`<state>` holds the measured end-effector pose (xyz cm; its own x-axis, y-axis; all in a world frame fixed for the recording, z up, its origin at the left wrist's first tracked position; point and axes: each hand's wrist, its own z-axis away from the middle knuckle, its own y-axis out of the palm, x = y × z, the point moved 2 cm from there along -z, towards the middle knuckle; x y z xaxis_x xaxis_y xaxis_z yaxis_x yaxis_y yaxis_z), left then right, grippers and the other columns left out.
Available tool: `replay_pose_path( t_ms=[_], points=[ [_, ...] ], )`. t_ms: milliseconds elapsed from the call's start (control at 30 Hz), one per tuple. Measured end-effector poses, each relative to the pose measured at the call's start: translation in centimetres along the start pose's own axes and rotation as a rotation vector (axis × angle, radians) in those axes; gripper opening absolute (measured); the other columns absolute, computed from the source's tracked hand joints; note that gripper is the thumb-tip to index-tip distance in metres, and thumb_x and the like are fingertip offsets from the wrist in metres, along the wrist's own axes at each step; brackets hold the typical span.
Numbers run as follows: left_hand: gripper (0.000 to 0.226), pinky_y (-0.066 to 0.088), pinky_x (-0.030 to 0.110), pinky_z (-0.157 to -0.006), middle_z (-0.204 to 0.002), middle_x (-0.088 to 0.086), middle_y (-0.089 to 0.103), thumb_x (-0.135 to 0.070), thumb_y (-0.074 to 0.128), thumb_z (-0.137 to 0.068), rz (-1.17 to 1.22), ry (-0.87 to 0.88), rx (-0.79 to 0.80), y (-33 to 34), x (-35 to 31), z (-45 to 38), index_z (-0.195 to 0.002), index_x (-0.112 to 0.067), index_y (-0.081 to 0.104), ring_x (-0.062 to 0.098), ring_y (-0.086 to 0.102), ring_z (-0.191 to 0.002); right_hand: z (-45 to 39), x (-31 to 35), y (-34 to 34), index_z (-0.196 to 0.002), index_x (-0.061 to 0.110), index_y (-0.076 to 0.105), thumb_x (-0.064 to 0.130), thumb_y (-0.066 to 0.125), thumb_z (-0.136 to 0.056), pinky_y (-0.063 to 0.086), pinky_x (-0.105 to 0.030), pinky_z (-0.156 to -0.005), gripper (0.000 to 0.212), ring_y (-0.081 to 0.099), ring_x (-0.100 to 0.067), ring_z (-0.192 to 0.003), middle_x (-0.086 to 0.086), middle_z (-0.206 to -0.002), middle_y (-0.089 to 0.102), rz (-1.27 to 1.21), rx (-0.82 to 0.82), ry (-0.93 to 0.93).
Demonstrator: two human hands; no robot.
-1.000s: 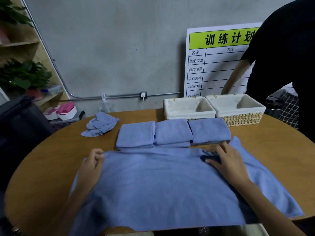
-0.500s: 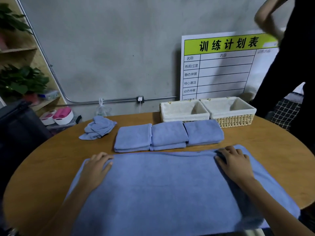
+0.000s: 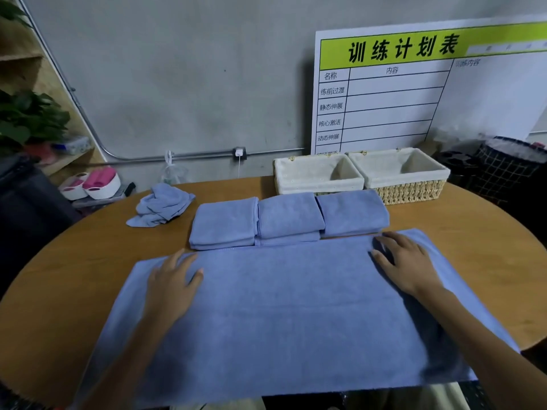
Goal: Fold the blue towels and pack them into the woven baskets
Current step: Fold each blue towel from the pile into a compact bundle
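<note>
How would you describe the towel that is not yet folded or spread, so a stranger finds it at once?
Start at the round wooden table. Left of the row of three folded towels lies the crumpled towel, alone near the far edge. Only it is bunched in a loose heap.

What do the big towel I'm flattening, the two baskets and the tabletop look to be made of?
Spread towel: soft, matte blue pile, likely microfibre or terry; it drapes over the table edge. Baskets: pale woven straw or wicker sides, going by the weave, with cream cloth liners folded over the rims. Table: smooth wood or wood-look laminate with visible grain.
</note>
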<state>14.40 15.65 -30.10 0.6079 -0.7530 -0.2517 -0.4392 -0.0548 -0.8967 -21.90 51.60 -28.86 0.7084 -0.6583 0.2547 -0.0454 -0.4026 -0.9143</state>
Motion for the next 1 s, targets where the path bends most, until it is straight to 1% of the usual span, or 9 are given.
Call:
replay_pose_path(
  t_ms=[67,167,267,367,500,633,767,900,1000],
  points=[
    [0.044,0.052,0.051,-0.087,-0.129,0.006,0.058,-0.039,0.048,-0.092,0.046,0.017,-0.085,-1.1,-0.7,0.4,-0.118,-0.011,0.070,0.032,0.063,-0.109,0.7,0.9,-0.9,-0.115,0.017,0.069,0.047,0.043,-0.095,0.050,-0.048,-0.085,0.045,0.063,-0.036,-0.107,-0.007,-0.122,0.065,-0.025,-0.122,-0.098],
    [0.031,0.052,0.044,-0.081,-0.108,-0.005,0.059,-0.033,0.047,-0.097,0.211,0.235,-0.206,-2.9,-3.7,1.6,-0.101,-0.014,0.072,0.021,0.063,-0.094,2.4,4.2,-1.8,-0.107,0.017,0.070,0.041,0.045,-0.095,0.052,-0.046,-0.075,0.036,0.064,-0.034,-0.092,-0.005,-0.112,0.066,-0.095,-0.181,-0.295],
    [0.020,0.051,0.039,-0.082,-0.104,-0.017,0.059,-0.036,0.051,-0.096,0.309,0.439,-0.025,-3.0,-8.3,4.1,-0.099,-0.028,0.068,0.012,0.062,-0.096,3.7,7.4,-0.8,-0.115,0.022,0.066,0.045,0.042,-0.095,0.052,-0.041,-0.078,0.039,0.063,-0.027,-0.097,0.000,-0.119,0.063,-0.122,-0.016,-0.355],
    [0.028,0.042,0.033,-0.091,-0.123,-0.023,0.054,-0.050,0.047,-0.095,0.207,0.434,0.102,-1.3,-10.4,6.1,-0.115,-0.039,0.064,0.005,0.054,-0.115,3.7,8.2,0.5,-0.122,0.024,0.065,0.050,0.035,-0.094,0.047,-0.041,-0.089,0.048,0.060,-0.026,-0.113,0.002,-0.128,0.060,-0.095,0.074,-0.334],
    [0.027,0.038,0.033,-0.096,-0.128,-0.020,0.055,-0.047,0.048,-0.096,0.234,0.426,0.048,-1.6,-10.7,6.8,-0.117,-0.039,0.064,0.006,0.054,-0.120,5.0,8.8,-0.7,-0.115,0.022,0.068,0.042,0.040,-0.095,0.047,-0.040,-0.085,0.039,0.064,-0.027,-0.106,0.000,-0.121,0.064,-0.103,-0.030,-0.375],
    [0.004,0.047,0.039,-0.080,-0.104,-0.015,0.060,-0.030,0.064,-0.095,0.346,0.637,-0.056,-3.9,-11.5,8.4,-0.093,-0.029,0.067,0.012,0.061,-0.093,9.2,10.1,-2.0,-0.113,0.023,0.065,0.035,0.047,-0.101,0.047,-0.038,-0.081,0.025,0.061,-0.021,-0.101,0.005,-0.118,0.060,-0.169,-0.080,-0.593],
    [0.021,0.047,0.034,-0.080,-0.100,-0.013,0.060,-0.048,0.074,-0.089,0.422,0.814,0.132,-4.5,-12.8,10.6,-0.086,-0.028,0.071,0.007,0.058,-0.091,11.7,11.0,-1.9,-0.110,0.032,0.064,0.040,0.053,-0.101,0.042,-0.029,-0.082,0.017,0.057,-0.012,-0.100,0.012,-0.118,0.057,-0.229,0.001,-0.723],
    [0.039,0.044,0.030,-0.084,-0.105,-0.017,0.059,-0.067,0.075,-0.078,0.378,0.822,0.211,-4.1,-13.8,11.0,-0.088,-0.030,0.068,0.003,0.054,-0.097,11.2,11.3,-1.3,-0.109,0.035,0.065,0.052,0.056,-0.097,0.045,-0.031,-0.083,0.023,0.058,-0.011,-0.103,0.015,-0.119,0.058,-0.276,0.060,-0.698],
    [0.039,0.046,0.035,-0.084,-0.105,-0.017,0.057,-0.067,0.075,-0.077,0.377,0.801,0.250,-3.9,-14.1,10.7,-0.087,-0.030,0.066,0.004,0.054,-0.096,10.7,11.2,-1.0,-0.107,0.035,0.067,0.055,0.058,-0.095,0.045,-0.032,-0.082,0.025,0.058,-0.011,-0.102,0.016,-0.118,0.058,-0.311,0.065,-0.682]
  ],
)
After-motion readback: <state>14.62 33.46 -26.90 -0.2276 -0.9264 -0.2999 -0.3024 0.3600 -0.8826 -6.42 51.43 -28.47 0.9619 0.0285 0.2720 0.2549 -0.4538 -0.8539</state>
